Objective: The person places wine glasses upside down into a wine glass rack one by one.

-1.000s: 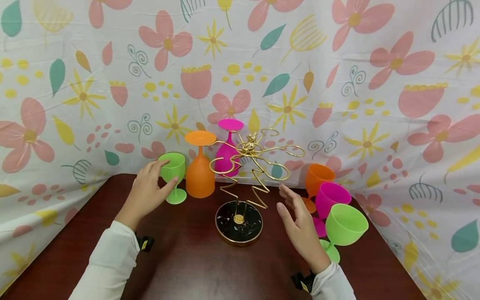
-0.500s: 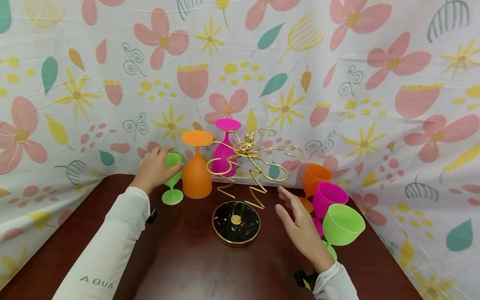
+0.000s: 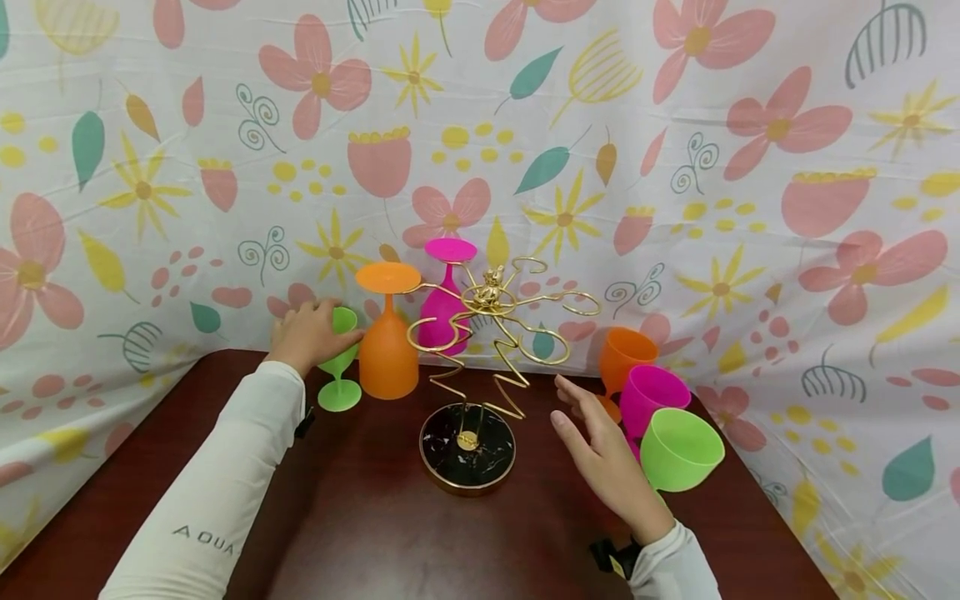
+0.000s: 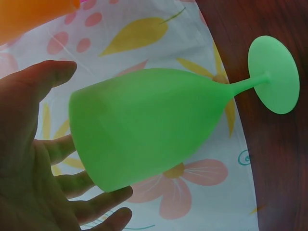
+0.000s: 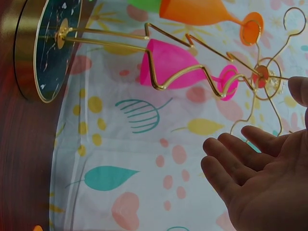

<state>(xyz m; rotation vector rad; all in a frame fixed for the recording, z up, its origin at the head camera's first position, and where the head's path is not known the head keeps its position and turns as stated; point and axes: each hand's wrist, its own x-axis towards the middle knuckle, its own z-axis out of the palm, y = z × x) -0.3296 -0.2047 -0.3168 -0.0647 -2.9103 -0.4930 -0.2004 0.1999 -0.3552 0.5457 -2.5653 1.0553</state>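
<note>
A green goblet [image 3: 339, 395] stands upright on the table at the left. My left hand [image 3: 306, 335] is around its rim; in the left wrist view the thumb is apart from the green cup [image 4: 149, 125], and several fingertips lie close along its far side. Beside it, an orange goblet [image 3: 388, 358] and a magenta goblet [image 3: 442, 321] hang upside down by their feet from a gold wire wine-glass rack [image 3: 491, 302]. My right hand [image 3: 603, 458] hovers to the right of the rack, fingers extended and holding nothing; the right wrist view shows its palm [image 5: 269, 192].
At the right, an orange goblet [image 3: 628, 354], a magenta goblet [image 3: 654, 396] and a green goblet [image 3: 681, 450] stand in a row. The rack's round black base [image 3: 467, 458] rests mid-table. A flowered cloth [image 3: 450, 100] hangs behind the dark table [image 3: 390, 533].
My left hand has moved over the top of the left green goblet and round its rim. The head view has shifted slightly; my right hand stays nearly in place.
</note>
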